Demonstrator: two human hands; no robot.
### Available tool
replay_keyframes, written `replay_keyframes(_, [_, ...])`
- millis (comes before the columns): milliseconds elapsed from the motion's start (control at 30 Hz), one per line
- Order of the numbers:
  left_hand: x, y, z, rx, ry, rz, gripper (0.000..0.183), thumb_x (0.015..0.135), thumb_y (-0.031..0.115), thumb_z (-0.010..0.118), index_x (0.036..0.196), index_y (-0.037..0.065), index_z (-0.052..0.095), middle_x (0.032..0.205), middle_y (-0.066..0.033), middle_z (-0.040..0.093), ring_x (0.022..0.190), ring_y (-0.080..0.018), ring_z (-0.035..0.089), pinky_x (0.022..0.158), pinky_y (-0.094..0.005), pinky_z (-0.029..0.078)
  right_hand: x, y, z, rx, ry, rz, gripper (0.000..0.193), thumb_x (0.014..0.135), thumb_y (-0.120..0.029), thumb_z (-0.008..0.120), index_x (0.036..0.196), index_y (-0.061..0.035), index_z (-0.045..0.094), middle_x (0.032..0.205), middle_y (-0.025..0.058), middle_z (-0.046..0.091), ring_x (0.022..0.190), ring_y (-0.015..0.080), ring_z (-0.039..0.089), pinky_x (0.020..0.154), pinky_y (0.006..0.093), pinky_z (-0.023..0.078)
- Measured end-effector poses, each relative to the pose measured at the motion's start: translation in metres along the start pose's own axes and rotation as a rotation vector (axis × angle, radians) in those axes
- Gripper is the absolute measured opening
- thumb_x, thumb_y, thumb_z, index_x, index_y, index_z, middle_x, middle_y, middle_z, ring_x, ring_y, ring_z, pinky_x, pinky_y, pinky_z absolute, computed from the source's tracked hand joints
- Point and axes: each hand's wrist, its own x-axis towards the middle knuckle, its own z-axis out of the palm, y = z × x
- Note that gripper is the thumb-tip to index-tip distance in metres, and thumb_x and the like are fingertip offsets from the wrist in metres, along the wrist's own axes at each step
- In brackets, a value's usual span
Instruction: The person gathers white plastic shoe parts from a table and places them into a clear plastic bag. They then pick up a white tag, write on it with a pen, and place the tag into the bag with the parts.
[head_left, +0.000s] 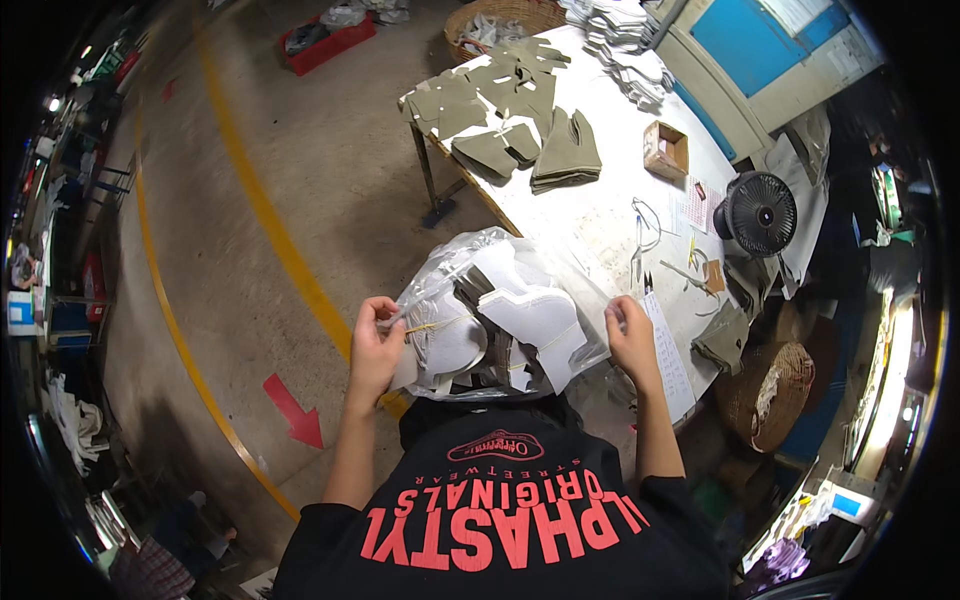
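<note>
Across the black T-shirt (500,578) at 6 o'clock runs large red block lettering (492,528), upside down from here, with a smaller line of capitals and an outlined red emblem (495,446) nearer the middle. A red floor arrow (294,410) at 8 o'clock points towards 5. The writing on the paper sheet (668,350) between 3 and 4 o'clock is too small to read.

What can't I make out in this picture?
In the head view:
- Lower pieces in the clear bag: hidden under the upper white pieces.
- Marks on the paper sheet beside the right hand: too small to read.
- Far end of the white stack: cut off by the top edge.
</note>
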Motion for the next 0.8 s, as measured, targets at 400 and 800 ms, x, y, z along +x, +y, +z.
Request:
replay_keyframes(400, [-0.001,-0.009,-0.037,-0.179,0.089,-0.670,0.021,0.103,0.023,0.066,0.108,0.008,0.053,0.078,0.0038,0.053,0.048,-0.0020,0.037,0.040,-0.0223,0.031,-0.065,-0.028,0.010,0.719,0.031,0.460,0.028,0.113,-0.031,0.049,0.099,-0.0095,0.060,0.078,-0.0050,0.050,0.064,0.0040,0.045,0.054,0.0226,0.046])
replay_keyframes(800, [-0.013,0.025,-0.040,-0.262,-0.398,-0.329,0.037,0.112,0.031,0.046,0.079,0.012,0.047,0.063,0.0058,0.041,0.049,-0.0034,0.036,0.046,-0.0214,0.033,-0.036,-0.050,0.019,1.278,-0.109,0.461,0.045,0.109,-0.040,0.050,0.071,-0.0184,0.040,0.056,-0.0068,0.031,0.046,0.0079,0.028,0.045,0.0276,0.025])
